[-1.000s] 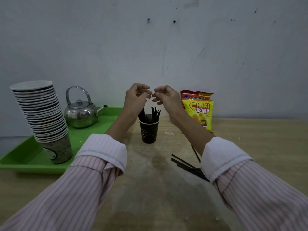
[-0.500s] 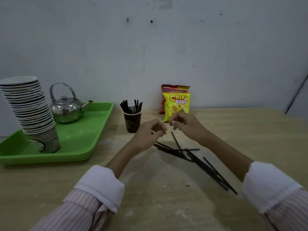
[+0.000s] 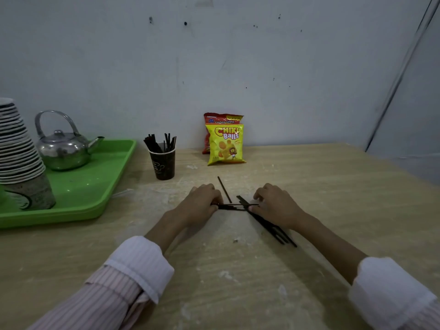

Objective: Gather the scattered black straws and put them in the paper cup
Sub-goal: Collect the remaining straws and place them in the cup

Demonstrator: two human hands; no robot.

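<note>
- Your left grip (image 3: pixel 202 203) is curled down on the pale wooden counter (image 3: pixel 238 287), its fingertips pinching the near ends of a few thin black plastic straws (image 3: pixel 234 206) that lie crosswise at frame centre.
- Your right grip (image 3: pixel 277 204) mirrors it, fingers curled on the other ends. More of the heap runs out beneath that hand toward the lower right.
- One single loose straw (image 3: pixel 224 189) lies just above, between the two hands, and seems untouched.
- The dark paper cup (image 3: pixel 163 166) stands upright, up and left of centre and well apart from your hands. A bunch of straws already stands in it.
- You look to be mid-gather: part of the job is in the cup, and this heap is what remains.
- Next, draw the straws into one aligned bundle, take in the stray one, and lift them together.
- Lower them end-first into the cup gently, since it is light and crowded and may tip.
</note>
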